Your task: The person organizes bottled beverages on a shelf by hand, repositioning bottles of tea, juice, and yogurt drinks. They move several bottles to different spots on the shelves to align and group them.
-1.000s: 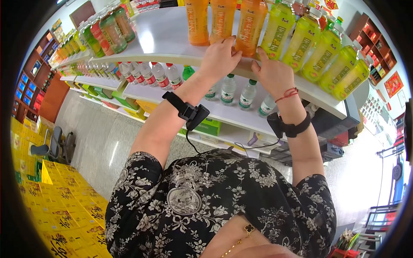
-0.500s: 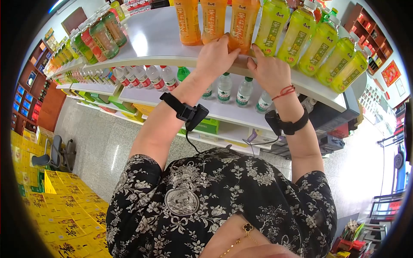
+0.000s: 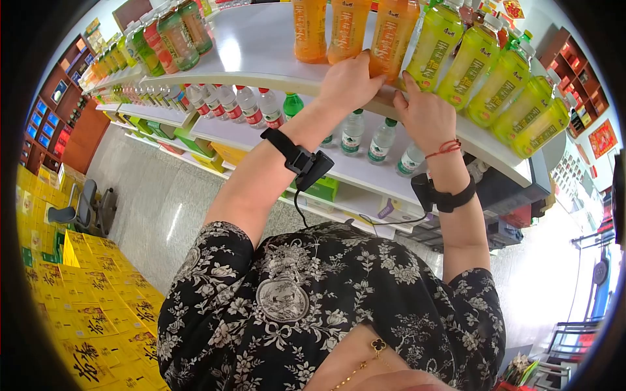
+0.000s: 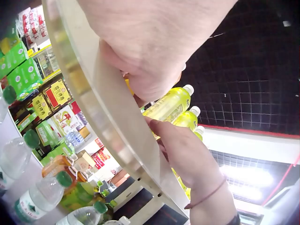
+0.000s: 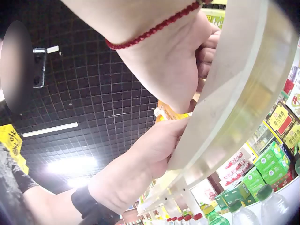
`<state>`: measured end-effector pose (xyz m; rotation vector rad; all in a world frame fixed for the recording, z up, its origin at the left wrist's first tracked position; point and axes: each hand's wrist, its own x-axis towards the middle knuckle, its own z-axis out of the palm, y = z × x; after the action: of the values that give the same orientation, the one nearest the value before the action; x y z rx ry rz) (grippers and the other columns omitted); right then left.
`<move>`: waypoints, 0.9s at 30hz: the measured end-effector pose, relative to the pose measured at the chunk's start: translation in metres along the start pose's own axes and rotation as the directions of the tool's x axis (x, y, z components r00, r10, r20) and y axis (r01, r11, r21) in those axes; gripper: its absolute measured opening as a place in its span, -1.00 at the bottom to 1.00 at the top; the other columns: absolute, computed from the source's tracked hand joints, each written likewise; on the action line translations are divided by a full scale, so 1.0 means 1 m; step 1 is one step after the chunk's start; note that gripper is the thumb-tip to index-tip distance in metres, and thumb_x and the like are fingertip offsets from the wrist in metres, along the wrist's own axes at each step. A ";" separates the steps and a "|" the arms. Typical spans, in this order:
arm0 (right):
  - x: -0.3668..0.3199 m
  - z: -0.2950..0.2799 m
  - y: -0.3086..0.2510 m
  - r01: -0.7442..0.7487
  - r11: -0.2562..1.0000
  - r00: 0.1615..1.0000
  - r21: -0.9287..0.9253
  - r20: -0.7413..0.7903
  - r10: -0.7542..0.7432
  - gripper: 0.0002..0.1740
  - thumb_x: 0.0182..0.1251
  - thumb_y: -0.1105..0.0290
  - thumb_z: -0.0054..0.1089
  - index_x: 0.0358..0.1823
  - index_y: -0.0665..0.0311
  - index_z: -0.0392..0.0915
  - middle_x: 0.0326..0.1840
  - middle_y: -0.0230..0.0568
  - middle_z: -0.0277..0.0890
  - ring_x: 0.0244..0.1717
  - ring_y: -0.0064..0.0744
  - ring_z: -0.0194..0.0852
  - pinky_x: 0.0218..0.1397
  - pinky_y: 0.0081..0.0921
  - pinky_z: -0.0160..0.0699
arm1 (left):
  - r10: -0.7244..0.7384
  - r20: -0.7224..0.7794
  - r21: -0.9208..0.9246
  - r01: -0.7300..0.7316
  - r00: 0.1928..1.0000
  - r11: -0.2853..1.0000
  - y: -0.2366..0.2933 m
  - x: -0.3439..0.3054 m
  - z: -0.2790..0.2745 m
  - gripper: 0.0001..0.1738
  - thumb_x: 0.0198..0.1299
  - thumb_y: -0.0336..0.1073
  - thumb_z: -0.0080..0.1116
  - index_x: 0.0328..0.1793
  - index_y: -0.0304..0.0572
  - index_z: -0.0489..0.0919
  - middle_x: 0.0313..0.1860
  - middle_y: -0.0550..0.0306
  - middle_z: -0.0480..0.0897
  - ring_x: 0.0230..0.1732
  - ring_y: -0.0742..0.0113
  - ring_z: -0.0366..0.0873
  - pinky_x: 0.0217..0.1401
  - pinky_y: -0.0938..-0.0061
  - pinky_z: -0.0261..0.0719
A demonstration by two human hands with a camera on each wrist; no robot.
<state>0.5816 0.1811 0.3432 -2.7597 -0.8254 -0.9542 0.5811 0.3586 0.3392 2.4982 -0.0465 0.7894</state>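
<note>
At the front edge of the upper white shelf (image 3: 254, 77) stands a row of drink bottles. My left hand (image 3: 352, 85) is at the foot of the third orange drink bottle (image 3: 393, 36), thumb and index finger spread around its base. Close on its right, my right hand (image 3: 427, 117) has its index finger raised at the base of the nearest green-yellow drink bottle (image 3: 438, 45); the thumb lies by the shelf edge. The right wrist view shows the other fingers (image 5: 205, 58) of that hand bent in. In the left wrist view, the left fingertips are hidden behind the hand.
Water bottles (image 3: 380, 140) with green caps and red-capped bottles (image 3: 248, 107) line the shelf below. More drink bottles (image 3: 176, 39) stand farther left. Yellow cartons (image 3: 98, 306) are stacked on the floor at left, near an office chair (image 3: 81, 205). Each wrist wears a camera with a cable.
The head view shifted left and back again. Both hands stay at the bases of the same bottles, and the bottles keep nearly the same places on the shelf.
</note>
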 end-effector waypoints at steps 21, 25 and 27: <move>0.000 0.001 0.002 0.004 1.000 1.000 -0.002 -0.016 -0.004 -0.54 0.35 0.07 0.01 0.19 0.08 0.53 -0.59 -0.13 0.59 -0.53 -0.11 0.63 -0.46 -0.18 0.59 | 0.038 -0.034 -0.127 -0.042 0.999 0.991 0.000 -0.005 -0.005 -0.59 0.13 -0.10 0.28 -0.03 -0.24 0.54 -0.29 -0.18 0.68 -0.16 -0.16 0.64 -0.11 0.10 0.58; -0.003 0.003 0.005 0.038 0.999 0.995 0.022 -0.098 -0.036 -0.57 0.33 0.09 0.07 0.17 0.03 0.55 -0.60 -0.13 0.58 -0.55 -0.10 0.61 -0.49 -0.21 0.58 | 0.013 -0.264 -0.212 -0.072 0.965 0.975 -0.020 -0.008 -0.005 -0.60 0.13 -0.13 0.28 0.04 -0.15 0.59 -0.32 -0.02 0.70 -0.27 0.09 0.68 -0.17 0.30 0.59; -0.003 0.009 0.004 0.072 0.997 0.985 0.029 -0.161 -0.067 -0.58 0.32 0.11 0.10 0.16 0.02 0.55 -0.61 -0.14 0.57 -0.57 -0.11 0.60 -0.51 -0.22 0.58 | 0.049 -0.428 -0.209 -0.152 0.903 0.966 -0.039 -0.004 -0.013 -0.60 0.13 -0.13 0.29 0.04 -0.15 0.60 -0.35 0.00 0.70 -0.29 0.14 0.68 -0.18 0.33 0.59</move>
<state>0.5867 0.1786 0.3348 -2.5997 -0.9074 -1.1448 0.5779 0.3986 0.3278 2.0675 -0.1138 1.2723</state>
